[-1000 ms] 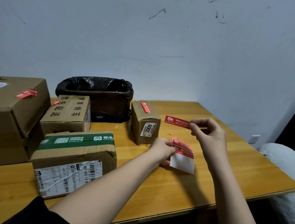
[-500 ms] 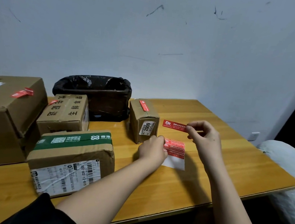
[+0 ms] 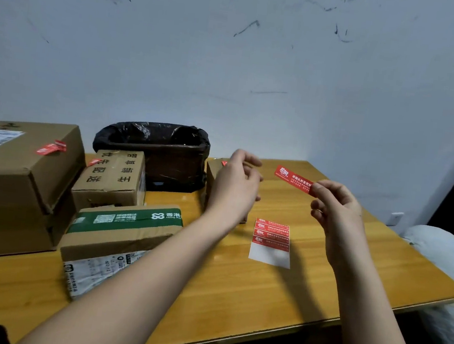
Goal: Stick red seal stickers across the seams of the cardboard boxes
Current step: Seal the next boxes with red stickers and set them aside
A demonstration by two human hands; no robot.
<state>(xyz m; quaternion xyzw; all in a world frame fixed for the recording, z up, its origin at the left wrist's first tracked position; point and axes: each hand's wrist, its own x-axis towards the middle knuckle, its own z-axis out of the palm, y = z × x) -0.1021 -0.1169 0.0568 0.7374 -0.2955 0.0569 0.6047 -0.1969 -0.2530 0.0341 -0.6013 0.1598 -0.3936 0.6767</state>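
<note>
So the right hand [image 3: 337, 210] is pinching one end of a peeled red seal sticker [image 3: 293, 178] between thumb and fingertips, held up in the air over the far side of the desk [image 3: 234, 300]. It's a long skinny red strip with a white logo at the free end and a line of small white print running along it; too small to read. It sticks out flat toward the left, tilted a bit.

The left hand [image 3: 235, 185] is raised in front of the small cardboard box [image 3: 210, 175], fingers loosely curled and holding nothing, hiding most of that box. A bit of red shows on the box top just by the hand.

Flat on the desk between the two forearms is the sticker sheet [image 3: 271, 242]: four red strips stacked at the far end, bare white backing at the near end.

Over on the left there's a big box [image 3: 16, 176] with a crumpled red sticker [image 3: 51, 147] on top, a medium box [image 3: 114, 179] with black printed characters, and nearer, a box with green tape [image 3: 122, 233] and a shipping label. A bin with a black bag [image 3: 160, 153] stands by the wall.
</note>
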